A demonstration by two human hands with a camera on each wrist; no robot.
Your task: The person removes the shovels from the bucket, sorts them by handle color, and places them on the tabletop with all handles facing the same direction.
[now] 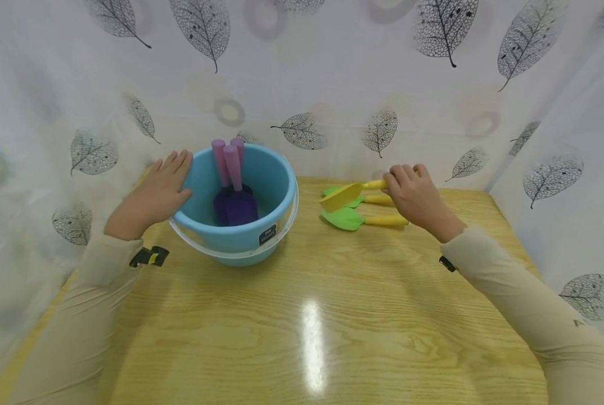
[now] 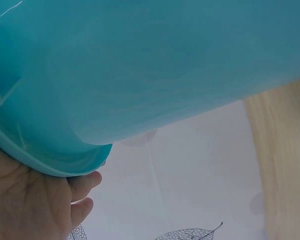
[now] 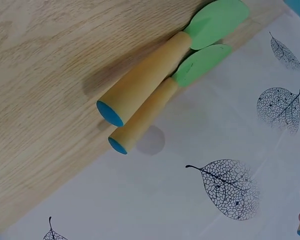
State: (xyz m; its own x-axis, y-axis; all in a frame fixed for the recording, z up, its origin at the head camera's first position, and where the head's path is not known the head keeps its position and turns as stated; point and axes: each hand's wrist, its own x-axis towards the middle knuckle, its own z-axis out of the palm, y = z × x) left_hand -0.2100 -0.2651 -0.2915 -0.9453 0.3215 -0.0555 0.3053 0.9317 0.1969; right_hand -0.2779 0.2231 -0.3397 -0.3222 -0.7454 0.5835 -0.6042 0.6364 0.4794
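Note:
In the head view my left hand (image 1: 152, 194) rests with its fingers straight on the left rim of a light blue bucket (image 1: 271, 174). Its palm touches the rim from outside in the left wrist view. Several purple toy shovels (image 1: 241, 209) with pink handles stand inside, leaning on the far wall. Over on the right, my right hand (image 1: 418, 199) grips the handle of a yellow toy shovel (image 1: 341, 197), held above the table with its blade toward the bucket. Below it lie two green toy shovels (image 1: 343, 219) with yellow, blue-ended handles, also seen in the right wrist view.
The bucket's white carrying handle (image 1: 231, 256) hangs down across its front. All stands on a wood-grain table (image 1: 261, 337). A whitish curtain (image 1: 332, 67) with dark leaf prints closes off the back and sides, close behind the bucket and shovels.

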